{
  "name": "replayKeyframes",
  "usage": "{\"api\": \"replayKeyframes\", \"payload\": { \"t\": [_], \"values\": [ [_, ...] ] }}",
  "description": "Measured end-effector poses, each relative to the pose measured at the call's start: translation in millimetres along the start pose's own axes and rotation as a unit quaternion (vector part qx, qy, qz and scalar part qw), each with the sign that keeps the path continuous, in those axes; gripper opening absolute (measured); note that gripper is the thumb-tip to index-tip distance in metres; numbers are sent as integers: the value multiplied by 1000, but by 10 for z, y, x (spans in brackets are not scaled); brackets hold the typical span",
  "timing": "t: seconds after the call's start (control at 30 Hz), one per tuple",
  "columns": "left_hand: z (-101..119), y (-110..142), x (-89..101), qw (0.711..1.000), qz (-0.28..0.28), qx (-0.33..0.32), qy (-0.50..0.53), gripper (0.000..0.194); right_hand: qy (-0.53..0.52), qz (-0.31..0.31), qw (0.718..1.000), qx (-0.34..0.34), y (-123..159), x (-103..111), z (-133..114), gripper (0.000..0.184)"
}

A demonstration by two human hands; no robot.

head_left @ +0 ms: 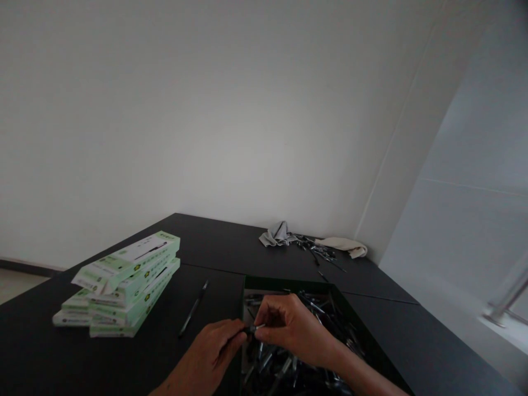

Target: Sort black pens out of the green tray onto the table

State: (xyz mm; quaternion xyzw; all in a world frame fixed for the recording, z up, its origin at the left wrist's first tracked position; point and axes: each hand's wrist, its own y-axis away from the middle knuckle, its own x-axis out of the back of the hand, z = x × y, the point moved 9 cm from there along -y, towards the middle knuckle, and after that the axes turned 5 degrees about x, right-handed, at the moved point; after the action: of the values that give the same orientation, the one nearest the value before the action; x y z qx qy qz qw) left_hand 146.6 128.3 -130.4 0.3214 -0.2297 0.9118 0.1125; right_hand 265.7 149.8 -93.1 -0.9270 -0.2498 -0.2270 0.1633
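Our left hand [209, 351] and right hand [293, 328] pinch one pen part [250, 330] | single pen [193, 309] lies aside, perhaps done | dark box [280, 284] holds many loose pens [284, 369], seemingly remaining

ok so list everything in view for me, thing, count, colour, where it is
boxes: several, exact count unclear, pale green and white, stacked at left
lone pen: one, dark with clear-looking barrel, right of boxes
tray: one, dark green, under the hands
tray pens: many, dark and clear, inside tray
loose pens: uncounted, dark, far side
grey cloth: one, grey, left of loose pens
cream cloth: one, cream, right of them
table: count unclear, black, seams visible
wall: one, off-white, behind
metal bar: one, greyish, far right
small item: one, dark with pale end, between fingertips
hands: two, bare; left hand and right hand pinching it
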Motion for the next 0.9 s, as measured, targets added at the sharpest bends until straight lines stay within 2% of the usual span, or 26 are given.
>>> {"api": "replayKeyframes", "payload": {
  "t": [0.07, 0.17, 0.27, 0.33, 0.47, 0.63, 0.8, 0.9],
  "values": [
    [-24, 7, 5, 1000, 9, 7, 1, 31, 49, 10, 999, -1, -2, -14, -36, 4],
    [-63, 18, 6, 1000, 10, 21, 1, 33, 124, 9, 992, 15, -12, -52, -97, 12],
    [-70, 17, 16, 1000, 2, 30, 6, 31, 220, 3, 973, 67, 0, -114, -197, 24],
    [-54, 7, 43, 999, 2, 33, 11, 32, 256, -5, 962, 95, 27, -165, -248, 23],
    [-5, -12, 61, 999, -13, 34, 25, 37, 274, -13, 957, 97, 51, -194, -273, 11],
    [-7, -8, 76, 999, -15, 41, 29, 33, 271, -15, 956, 107, 21, -168, -327, 31],
    [2, -4, 108, 999, -12, 43, 26, 37, 205, 15, 973, 101, 49, -120, -367, 13],
    [29, 2, 104, 999, -16, 37, 26, 35, 253, 24, 960, 115, 57, -135, -400, 24]
  ]
}}
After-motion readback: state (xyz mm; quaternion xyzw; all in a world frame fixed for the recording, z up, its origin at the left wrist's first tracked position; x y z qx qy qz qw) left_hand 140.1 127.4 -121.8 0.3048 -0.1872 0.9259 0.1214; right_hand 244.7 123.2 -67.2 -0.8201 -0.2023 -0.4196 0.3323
